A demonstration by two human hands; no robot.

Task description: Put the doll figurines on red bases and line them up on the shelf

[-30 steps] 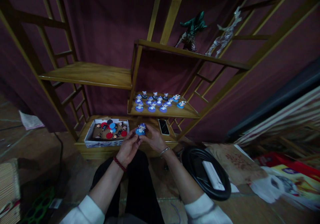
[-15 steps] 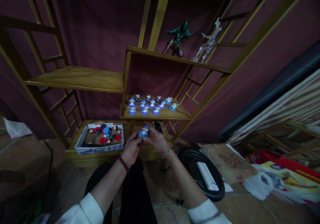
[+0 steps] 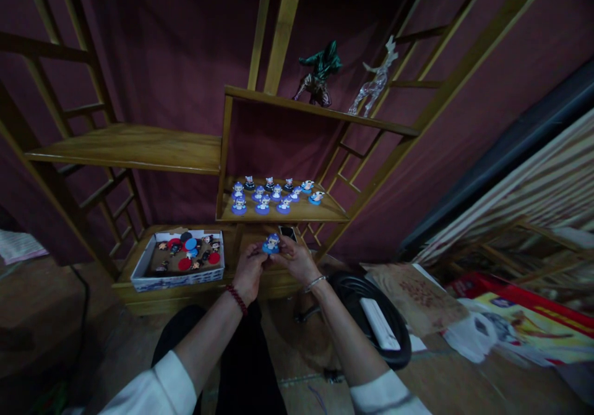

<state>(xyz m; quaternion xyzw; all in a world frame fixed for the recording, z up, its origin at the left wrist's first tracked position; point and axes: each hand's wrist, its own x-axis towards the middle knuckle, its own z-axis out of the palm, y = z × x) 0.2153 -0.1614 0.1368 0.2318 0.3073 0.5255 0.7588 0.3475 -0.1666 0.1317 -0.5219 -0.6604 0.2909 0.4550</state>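
Observation:
Between my two hands is a small purple-haired figurine [image 3: 271,242] on a blue base, held upright in front of the shelf. My left hand [image 3: 249,271] grips it from the left, fingers closed at its base. From the right, the fingertips of my right hand [image 3: 297,261] pinch the same figurine. Just above, on the small wooden shelf [image 3: 331,211], several similar purple-and-white figurines [image 3: 262,205] stand in rows. Behind them are dark-based figurines [image 3: 270,184], and to the right are two on blue bases [image 3: 316,198].
A shallow cardboard box [image 3: 177,282] with several figurines and coloured discs sits on the low ledge at left. A phone-like dark object [image 3: 288,232] lies behind my right hand. Two statuettes, one green [image 3: 322,72] and one clear [image 3: 375,84], stand above. A black coiled hose [image 3: 403,354] lies right.
The whole view has shifted, with the shelves now slightly further left. Both hands still hold the figurine, which appears turned slightly.

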